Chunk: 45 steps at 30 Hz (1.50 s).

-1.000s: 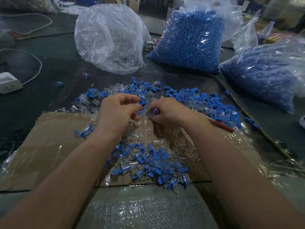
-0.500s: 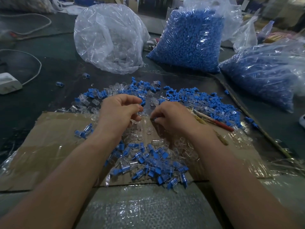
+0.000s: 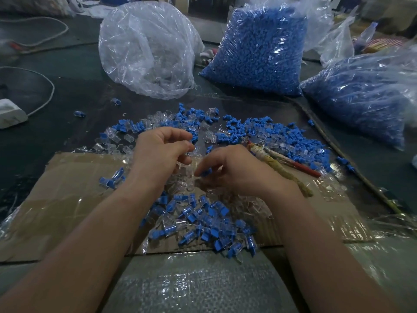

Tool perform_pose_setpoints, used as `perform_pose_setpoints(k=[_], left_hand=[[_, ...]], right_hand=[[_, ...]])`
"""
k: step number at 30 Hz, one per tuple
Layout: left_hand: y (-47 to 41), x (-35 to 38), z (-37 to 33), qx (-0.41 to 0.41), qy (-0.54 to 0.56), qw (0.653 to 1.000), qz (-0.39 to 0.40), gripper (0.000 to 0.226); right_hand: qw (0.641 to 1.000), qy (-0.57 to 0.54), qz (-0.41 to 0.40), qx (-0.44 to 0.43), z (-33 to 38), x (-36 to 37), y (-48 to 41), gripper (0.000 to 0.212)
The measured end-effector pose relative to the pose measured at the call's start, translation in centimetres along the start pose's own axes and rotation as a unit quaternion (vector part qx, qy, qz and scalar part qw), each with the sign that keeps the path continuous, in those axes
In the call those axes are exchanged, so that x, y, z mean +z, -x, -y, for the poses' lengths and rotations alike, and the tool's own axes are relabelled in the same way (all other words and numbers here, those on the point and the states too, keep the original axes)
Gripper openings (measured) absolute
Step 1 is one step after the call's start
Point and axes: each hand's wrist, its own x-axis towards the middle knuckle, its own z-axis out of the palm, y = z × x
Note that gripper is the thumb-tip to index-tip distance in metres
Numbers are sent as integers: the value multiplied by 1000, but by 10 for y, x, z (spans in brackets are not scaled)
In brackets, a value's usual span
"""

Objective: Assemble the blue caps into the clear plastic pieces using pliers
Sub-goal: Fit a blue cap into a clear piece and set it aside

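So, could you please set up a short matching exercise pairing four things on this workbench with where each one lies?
Things:
1. pliers
2. clear bag
3. white plug block
4. finished pieces

Places:
A. far left edge, on a cord
B. on the cardboard, between the forearms
C. just right of the right hand
D. far side, left of the upright bag of blue caps

Pairs: 1-C, 2-D, 3-A, 4-B
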Motion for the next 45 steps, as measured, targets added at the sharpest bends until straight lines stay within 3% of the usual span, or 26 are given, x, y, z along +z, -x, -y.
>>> perform_pose_setpoints(k=[4,6,9,12,17,23,29,35,40,45], left_hand=[[1,0,0,1,1,1000,11,17],[1,0,-1,-1,4,1000,23,17],[3,1,-2,-1,14,998,69,19],[7,5,-2,16,7,994,108,23],[6,4,-2,42,10,994,96,12],[6,4,-1,45,17,992,113,11],[4,3,-1,25,68,992,102,7],[3,4,1,43,37,996,65,11],[2,5,2,22,64,996,62,7],[2,5,2,30,52,996,68,10]], right_hand=[[999,-12,-41,18,-5,3,-1,24],[989,-97,-108,34,-7,0,0,22],[942,-276,-188,30,-10,-5,3,21],[916,-363,-171,27,-9,-6,5,20],[883,-447,-140,32,-9,-3,3,13],[884,-445,-139,31,-10,-2,3,11],[885,-401,-233,45,-10,-3,7,13],[934,-262,-242,36,-9,-1,6,26],[914,-273,-300,-3,-4,-1,7,24],[927,-237,-289,-28,-1,3,8,24]])
